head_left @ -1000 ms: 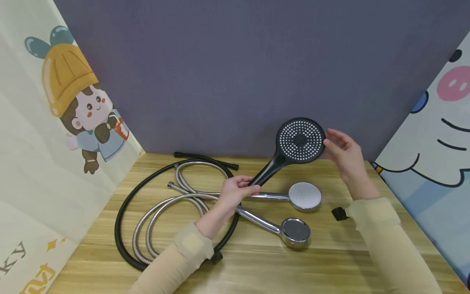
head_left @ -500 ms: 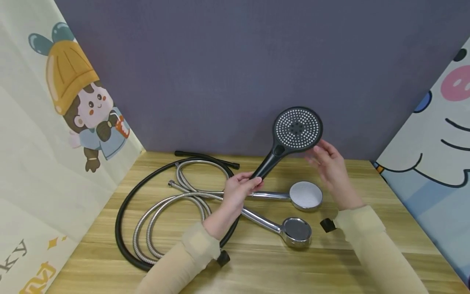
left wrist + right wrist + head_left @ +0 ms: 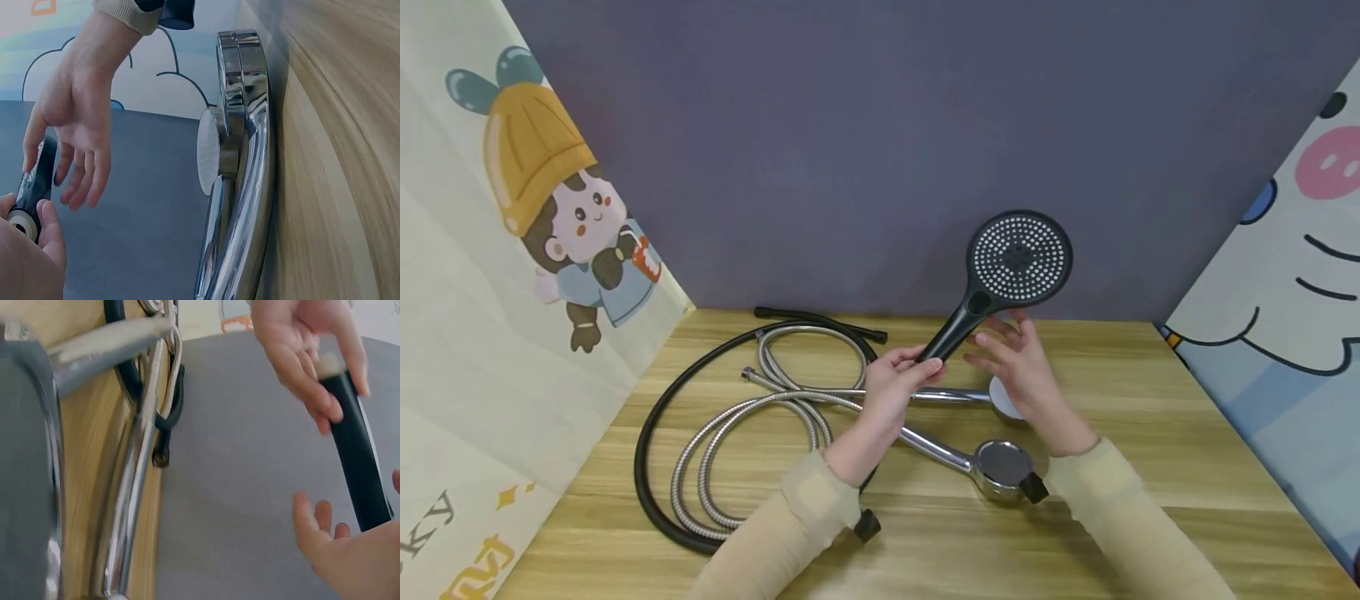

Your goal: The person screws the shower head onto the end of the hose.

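My left hand (image 3: 891,392) pinches the lower end of a black shower head (image 3: 1019,257) between thumb and fingers, holding it up above the table. Its round face with pale nozzles is turned toward the head camera. Behind and just right of the handle, my right hand (image 3: 1021,367) has its fingers spread and slightly bent. A gap shows between those fingers and the black handle (image 3: 353,450) in the right wrist view. The handle's hollow end (image 3: 24,224) peeks out of my left hand in the left wrist view.
Two chrome shower heads lie on the wooden table (image 3: 1150,467): one grey-faced (image 3: 1000,467), one white-faced (image 3: 1004,400) and partly covered by my right hand. Coiled metal hoses (image 3: 700,467) and a black hose (image 3: 642,467) lie left. A grey panel (image 3: 850,167) stands behind.
My right hand has moved left and down, from the shower head's right rim to beside the handle. The shower head, still in my left hand, has risen a little.
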Tool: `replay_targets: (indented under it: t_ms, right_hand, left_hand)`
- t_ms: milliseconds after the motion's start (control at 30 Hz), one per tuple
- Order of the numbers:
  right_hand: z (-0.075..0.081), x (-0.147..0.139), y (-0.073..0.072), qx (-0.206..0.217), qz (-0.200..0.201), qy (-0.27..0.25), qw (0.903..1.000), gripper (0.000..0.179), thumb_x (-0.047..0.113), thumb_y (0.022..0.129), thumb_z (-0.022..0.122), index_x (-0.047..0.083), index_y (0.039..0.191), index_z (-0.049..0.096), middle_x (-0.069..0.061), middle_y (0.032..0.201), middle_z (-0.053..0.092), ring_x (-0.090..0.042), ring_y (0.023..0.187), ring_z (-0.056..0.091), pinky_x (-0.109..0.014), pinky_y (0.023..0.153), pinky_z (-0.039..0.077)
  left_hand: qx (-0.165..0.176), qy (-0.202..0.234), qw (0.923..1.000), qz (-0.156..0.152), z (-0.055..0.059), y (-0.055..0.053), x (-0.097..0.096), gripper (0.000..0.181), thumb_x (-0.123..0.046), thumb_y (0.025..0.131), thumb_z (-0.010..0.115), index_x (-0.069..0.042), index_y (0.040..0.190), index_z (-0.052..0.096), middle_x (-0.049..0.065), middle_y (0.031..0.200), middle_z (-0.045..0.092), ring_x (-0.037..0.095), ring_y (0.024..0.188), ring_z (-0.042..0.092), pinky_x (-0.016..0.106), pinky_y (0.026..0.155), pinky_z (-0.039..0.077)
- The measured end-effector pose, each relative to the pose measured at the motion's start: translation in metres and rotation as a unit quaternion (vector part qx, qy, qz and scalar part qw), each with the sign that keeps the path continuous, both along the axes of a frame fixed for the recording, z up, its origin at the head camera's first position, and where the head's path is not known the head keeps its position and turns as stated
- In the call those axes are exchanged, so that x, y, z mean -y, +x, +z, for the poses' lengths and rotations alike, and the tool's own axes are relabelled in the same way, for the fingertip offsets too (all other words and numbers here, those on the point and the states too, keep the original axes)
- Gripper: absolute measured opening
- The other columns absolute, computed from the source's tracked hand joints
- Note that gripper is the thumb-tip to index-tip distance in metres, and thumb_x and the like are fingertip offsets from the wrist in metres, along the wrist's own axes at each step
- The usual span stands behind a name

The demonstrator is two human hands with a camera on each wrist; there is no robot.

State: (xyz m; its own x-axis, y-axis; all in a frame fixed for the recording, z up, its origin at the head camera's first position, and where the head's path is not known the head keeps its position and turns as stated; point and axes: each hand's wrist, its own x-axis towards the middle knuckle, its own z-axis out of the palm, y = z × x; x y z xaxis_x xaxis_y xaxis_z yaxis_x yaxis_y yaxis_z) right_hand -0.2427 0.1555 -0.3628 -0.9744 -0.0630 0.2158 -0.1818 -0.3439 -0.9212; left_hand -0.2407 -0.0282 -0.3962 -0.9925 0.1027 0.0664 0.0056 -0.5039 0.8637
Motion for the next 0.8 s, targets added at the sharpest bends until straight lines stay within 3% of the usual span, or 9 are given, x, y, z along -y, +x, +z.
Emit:
replay_targets:
  t_ms: [233,400,567,800]
  right_hand:
    - [-0.009,0.017,0.0,0.005,-0.023,-0.021,0.9995,0.07,-0.009,0.089,0.055,0.028,0.134,0.017,-0.008,0.119,0.039,-0.013,0.097,0.058,-0.04,0.081,0.054]
    - [-0.01,0.023,0.0,0.02,-0.05,-0.031,0.9981,0.078,-0.01,0.087,0.056,0.031,0.136,0.012,-0.006,0.114,0.044,-0.013,0.087,0.062,-0.034,0.078,0.056]
    - [-0.01,0.024,0.0,0.029,-0.057,-0.025,0.9976,0.077,-0.01,0.087,0.056,0.029,0.137,0.013,-0.005,0.111,0.048,-0.012,0.084,0.063,-0.031,0.076,0.055]
    - [-0.007,0.02,0.002,0.03,-0.048,-0.003,0.9984,0.073,-0.01,0.087,0.057,0.029,0.134,0.018,-0.003,0.111,0.047,-0.012,0.087,0.061,-0.032,0.077,0.054]
  left_hand:
    - [-0.01,0.013,0.9998,0.005,-0.002,0.004,-0.012,0.036,0.005,0.076,0.073,0.009,0.109,0.059,0.022,0.097,0.069,0.019,0.073,0.07,0.035,0.079,0.055]
    - [-0.01,0.036,0.9992,0.017,-0.003,0.007,-0.019,0.033,0.006,0.076,0.073,0.01,0.106,0.06,0.022,0.097,0.069,0.02,0.074,0.071,0.036,0.078,0.056]
    - [-0.011,0.047,0.9986,0.022,-0.002,0.01,-0.024,0.031,0.008,0.076,0.072,0.01,0.105,0.06,0.024,0.096,0.069,0.021,0.075,0.071,0.037,0.078,0.055]
    - [-0.009,0.027,0.9995,0.015,-0.003,0.011,-0.025,0.032,0.006,0.076,0.073,0.009,0.105,0.061,0.023,0.095,0.069,0.022,0.076,0.071,0.036,0.079,0.055]
